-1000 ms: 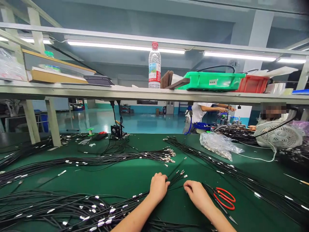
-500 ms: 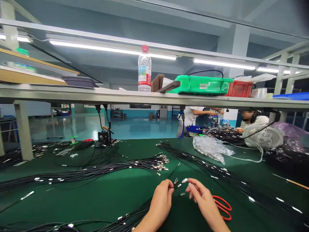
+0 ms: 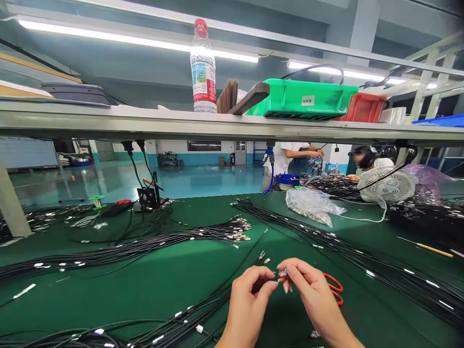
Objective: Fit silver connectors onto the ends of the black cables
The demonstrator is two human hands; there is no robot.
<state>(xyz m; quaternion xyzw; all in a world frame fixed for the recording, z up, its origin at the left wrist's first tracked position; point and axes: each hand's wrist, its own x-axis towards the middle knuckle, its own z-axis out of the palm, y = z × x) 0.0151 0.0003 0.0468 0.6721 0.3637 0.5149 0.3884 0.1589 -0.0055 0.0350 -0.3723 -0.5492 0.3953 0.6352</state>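
Observation:
My left hand [image 3: 250,299] pinches a thin black cable between thumb and forefinger, just short of its end. At that end is a small metal connector [image 3: 283,273], gripped between the thumb and fingertips of my right hand [image 3: 315,295]. Both hands nearly touch above the green mat [image 3: 119,299]. Beyond my left fingers, two loose cable tips [image 3: 262,255] point away from me. A bundle of black cables [image 3: 210,304] with white tags runs beneath my left wrist. Red scissor handles [image 3: 337,287] show beside my right hand, which hides part of them.
Two more cable bundles lie ahead, one at left [image 3: 145,244] and one at right [image 3: 304,232]. Farther back are a clear plastic bag [image 3: 311,203] and a white fan [image 3: 389,183]. A shelf [image 3: 145,121] crosses above, carrying a bottle [image 3: 203,72] and a green bin [image 3: 308,99]. People work beyond.
My hands have come together, and my right fingers now grip the connector at the cable's end. The camera view has tilted downward? The shelf and bench appear higher in the picture.

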